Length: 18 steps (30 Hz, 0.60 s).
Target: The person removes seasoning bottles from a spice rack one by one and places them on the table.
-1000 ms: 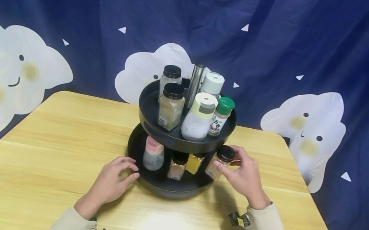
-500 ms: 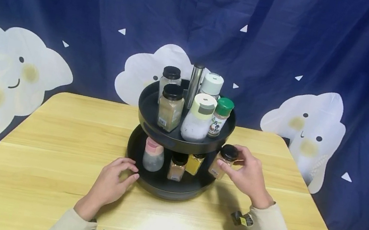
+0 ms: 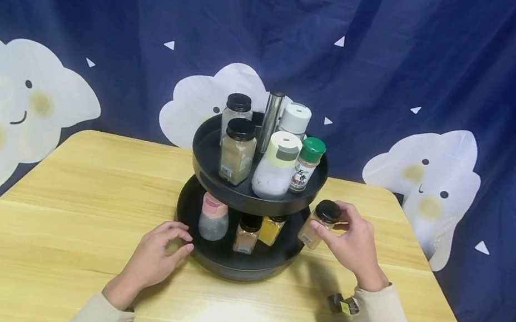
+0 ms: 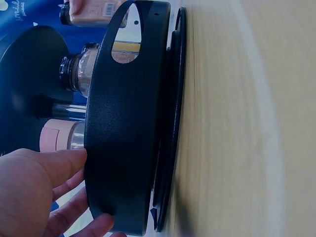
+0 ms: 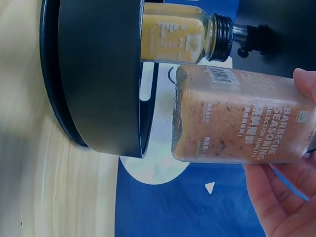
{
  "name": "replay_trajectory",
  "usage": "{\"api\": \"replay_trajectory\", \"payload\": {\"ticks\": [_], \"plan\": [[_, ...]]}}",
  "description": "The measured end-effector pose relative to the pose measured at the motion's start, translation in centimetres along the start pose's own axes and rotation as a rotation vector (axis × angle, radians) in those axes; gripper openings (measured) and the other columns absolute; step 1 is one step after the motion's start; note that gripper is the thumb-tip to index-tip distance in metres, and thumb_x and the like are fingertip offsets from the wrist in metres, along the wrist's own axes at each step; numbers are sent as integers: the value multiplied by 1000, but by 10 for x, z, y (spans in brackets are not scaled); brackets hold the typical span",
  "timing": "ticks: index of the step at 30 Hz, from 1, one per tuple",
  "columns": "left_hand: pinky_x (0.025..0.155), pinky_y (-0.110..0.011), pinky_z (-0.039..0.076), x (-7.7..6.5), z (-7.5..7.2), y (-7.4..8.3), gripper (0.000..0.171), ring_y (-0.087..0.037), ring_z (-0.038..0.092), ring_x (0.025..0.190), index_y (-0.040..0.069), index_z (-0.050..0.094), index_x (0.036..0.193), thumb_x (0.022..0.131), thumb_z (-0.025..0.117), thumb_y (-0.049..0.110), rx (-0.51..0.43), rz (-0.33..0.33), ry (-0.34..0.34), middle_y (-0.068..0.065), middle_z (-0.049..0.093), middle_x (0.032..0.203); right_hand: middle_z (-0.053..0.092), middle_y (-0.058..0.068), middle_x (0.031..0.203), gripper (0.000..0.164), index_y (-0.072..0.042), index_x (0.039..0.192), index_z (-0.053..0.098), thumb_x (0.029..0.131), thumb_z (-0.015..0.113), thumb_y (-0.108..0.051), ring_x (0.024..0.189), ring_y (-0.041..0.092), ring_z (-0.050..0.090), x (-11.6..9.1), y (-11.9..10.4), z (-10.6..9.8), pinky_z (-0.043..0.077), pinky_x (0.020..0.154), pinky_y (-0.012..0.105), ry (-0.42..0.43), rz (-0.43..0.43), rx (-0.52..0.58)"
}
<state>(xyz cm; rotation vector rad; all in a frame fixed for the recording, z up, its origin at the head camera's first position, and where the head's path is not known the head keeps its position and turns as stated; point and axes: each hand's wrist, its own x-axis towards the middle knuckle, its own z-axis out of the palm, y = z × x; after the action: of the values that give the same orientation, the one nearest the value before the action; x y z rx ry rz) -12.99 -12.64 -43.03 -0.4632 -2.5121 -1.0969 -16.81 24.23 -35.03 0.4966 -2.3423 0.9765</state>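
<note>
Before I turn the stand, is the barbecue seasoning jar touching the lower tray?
Apart: the right wrist view shows curtain between the barbecue seasoning jar and the lower tray.

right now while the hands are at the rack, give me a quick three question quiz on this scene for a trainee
1. True or false: the right hand holds the barbecue seasoning jar clear of the lower tray.
2. Pick one. In the head view, how many containers show on the upper tray? A) three B) five C) seven
3. Short answer: which hand is nearer the pink-capped bottle?

Key: 1. True. 2. B. 3. The left hand.
</note>
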Motion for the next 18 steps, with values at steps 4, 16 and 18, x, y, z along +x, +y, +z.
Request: {"api": "replay_trajectory", "payload": {"ticks": [4, 16, 18], "plan": [[86, -55, 49, 0, 0, -1, 12, -34, 61, 101, 12, 67, 84, 77, 75, 7, 1, 8, 8, -14, 67, 107, 71, 17, 83, 47, 2, 107, 59, 69, 83, -10, 72, 26, 67, 1, 1, -1, 58, 59, 50, 1, 9, -12], [87, -56, 49, -1, 2, -4, 13, -34, 61, 101, 13, 67, 84, 77, 76, 7, -6, 12, 12, -14, 67, 107, 71, 19, 85, 48, 2, 109, 59, 70, 83, -10, 74, 27, 67, 1, 6, -7, 58, 60, 50, 22, 42, -8], [86, -56, 49, -1, 2, -4, 13, -34, 61, 101, 13, 67, 84, 77, 76, 7, -6, 12, 14, -14, 67, 106, 71, 19, 85, 48, 2, 109, 59, 69, 84, -10, 74, 27, 67, 1, 6, -8, 58, 60, 49, 29, 46, -10]]}}
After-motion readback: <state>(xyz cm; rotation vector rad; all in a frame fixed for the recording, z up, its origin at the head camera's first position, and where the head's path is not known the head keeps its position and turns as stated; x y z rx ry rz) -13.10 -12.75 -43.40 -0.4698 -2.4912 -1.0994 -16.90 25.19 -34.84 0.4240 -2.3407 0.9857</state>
